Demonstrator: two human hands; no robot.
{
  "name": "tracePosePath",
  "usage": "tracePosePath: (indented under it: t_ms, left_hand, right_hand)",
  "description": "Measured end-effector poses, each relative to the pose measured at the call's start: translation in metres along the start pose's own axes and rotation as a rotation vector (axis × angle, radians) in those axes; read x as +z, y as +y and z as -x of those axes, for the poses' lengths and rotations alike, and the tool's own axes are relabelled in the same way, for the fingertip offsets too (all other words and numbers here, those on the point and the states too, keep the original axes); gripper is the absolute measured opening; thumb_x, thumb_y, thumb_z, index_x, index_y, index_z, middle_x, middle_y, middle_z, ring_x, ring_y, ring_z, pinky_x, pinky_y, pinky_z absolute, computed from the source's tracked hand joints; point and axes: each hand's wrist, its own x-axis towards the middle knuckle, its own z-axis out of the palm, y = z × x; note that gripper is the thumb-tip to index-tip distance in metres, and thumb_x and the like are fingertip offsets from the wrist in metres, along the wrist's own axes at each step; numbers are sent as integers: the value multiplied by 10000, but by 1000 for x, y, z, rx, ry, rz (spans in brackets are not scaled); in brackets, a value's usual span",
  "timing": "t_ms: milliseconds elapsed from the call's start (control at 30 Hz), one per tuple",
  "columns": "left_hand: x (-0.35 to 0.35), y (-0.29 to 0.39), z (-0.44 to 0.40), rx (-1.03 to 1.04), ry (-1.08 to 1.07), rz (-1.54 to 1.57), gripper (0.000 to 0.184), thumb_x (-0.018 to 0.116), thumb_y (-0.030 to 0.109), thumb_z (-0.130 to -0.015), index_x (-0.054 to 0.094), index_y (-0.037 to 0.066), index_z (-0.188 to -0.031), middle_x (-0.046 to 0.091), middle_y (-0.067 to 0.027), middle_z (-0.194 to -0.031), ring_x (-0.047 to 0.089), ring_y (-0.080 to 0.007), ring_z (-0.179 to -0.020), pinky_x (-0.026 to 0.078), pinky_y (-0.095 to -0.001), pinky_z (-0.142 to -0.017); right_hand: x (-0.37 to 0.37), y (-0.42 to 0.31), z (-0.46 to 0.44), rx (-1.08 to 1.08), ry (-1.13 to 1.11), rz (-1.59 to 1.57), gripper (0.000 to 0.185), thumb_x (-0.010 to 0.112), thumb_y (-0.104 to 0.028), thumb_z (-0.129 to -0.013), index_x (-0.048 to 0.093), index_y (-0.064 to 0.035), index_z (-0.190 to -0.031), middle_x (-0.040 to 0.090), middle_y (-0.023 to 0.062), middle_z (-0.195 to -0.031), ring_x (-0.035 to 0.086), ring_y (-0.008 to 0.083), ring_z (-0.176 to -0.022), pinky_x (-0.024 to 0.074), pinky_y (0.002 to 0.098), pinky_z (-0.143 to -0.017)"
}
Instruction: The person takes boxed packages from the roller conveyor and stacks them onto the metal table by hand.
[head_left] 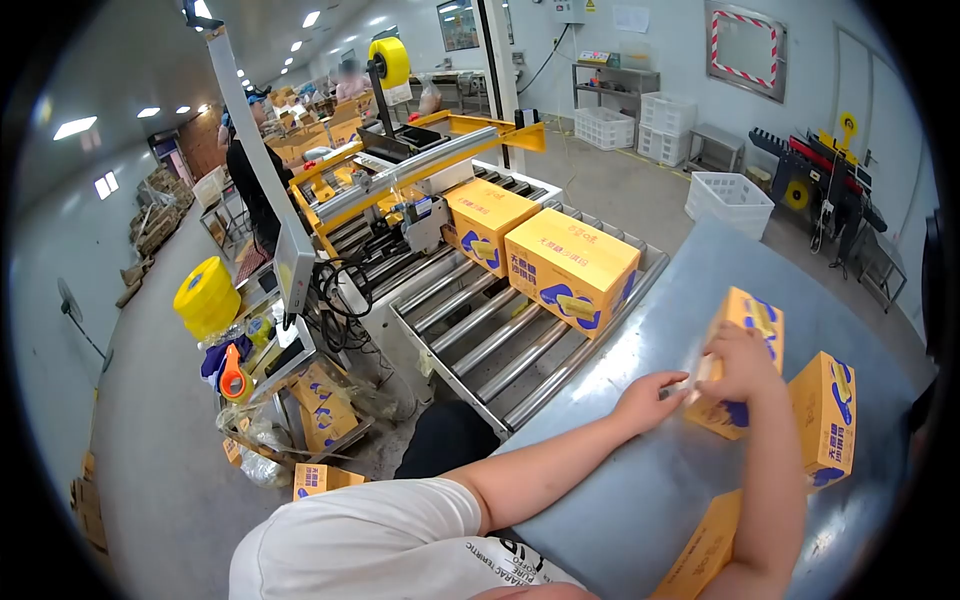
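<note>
Fingers of the right hand (740, 368) on a yellow box (755, 308); those of the left hand (648, 402) at its left edge.

Right fingers bent across the box; grip or mere press, cannot tell. Left fingers part curled, tips by the edge; contact unclear. Box directly at the fingers, over the metal bench (620, 500); resting or lifted, cannot tell. Just right of the right fingers: second box (828, 420), upright. Below them, toward the wearer: third box (705, 550), part hidden. Left of and beyond the left fingers: two boxes (570, 265) on rollers (510, 350).
</note>
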Motion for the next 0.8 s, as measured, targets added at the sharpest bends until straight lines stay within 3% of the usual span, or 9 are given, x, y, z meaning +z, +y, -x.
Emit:
tracePosePath:
  t_ms: [133,200,267,400,600,700,800]
  left_hand:
    - [4,-7,-1,-60,-27,82,281,666,237,-941,688,36,-1136,724,-83,-982,675,-163,-863,518,-297,-784]
    - [1,-3,-2,-119,-20,109,254,665,239,-945,696,30,-1087,716,-54,-906,649,-118,-795,508,-276,-737]
    - [1,-2,-1,-127,1,139,241,667,237,-945,697,32,-1068,697,-33,-857,622,-92,-767,495,-261,-707]
    - [2,-1,-2,-117,25,155,229,662,235,-952,696,25,-1038,685,-16,-837,610,-71,-767,489,-246,-694]
    - [8,-21,-8,-60,30,342,235,642,233,-968,686,5,-1003,686,-22,-848,615,-80,-797,492,-244,-742]
    - [14,-28,-11,-53,92,422,264,638,251,-971,676,-10,-950,659,-11,-784,571,-80,-681,463,-232,-665]
    - [12,-30,-13,-52,211,486,286,639,273,-977,666,3,-886,651,-16,-787,576,-79,-676,475,-232,-650]
  right_hand:
    - [-14,56,21,653,-104,92,498,727,-523,-736,752,-94,-989,656,100,-1146,550,272,-1206,374,514,-1051]
    - [-26,65,40,802,-153,205,561,700,-544,-762,727,-88,-1089,645,115,-1213,556,286,-1220,346,532,-1086]
    - [-9,101,53,903,-354,366,603,680,-558,-781,698,-89,-1160,625,117,-1276,557,292,-1233,329,547,-1100]
    - [-30,60,53,1031,-571,550,653,620,-587,-837,643,-93,-1263,600,123,-1350,563,292,-1250,311,610,-1093]
    - [3,97,31,922,-7,-176,642,467,-556,-972,589,-32,-1322,594,173,-1354,564,356,-1243,382,465,-1088]
    - [15,87,19,768,261,-444,628,432,-523,-1005,559,-8,-1341,583,192,-1361,545,368,-1258,387,378,-1085]
    - [43,97,6,647,332,-553,661,418,-549,-1011,519,-17,-1390,529,197,-1424,474,333,-1345,329,383,-1134]
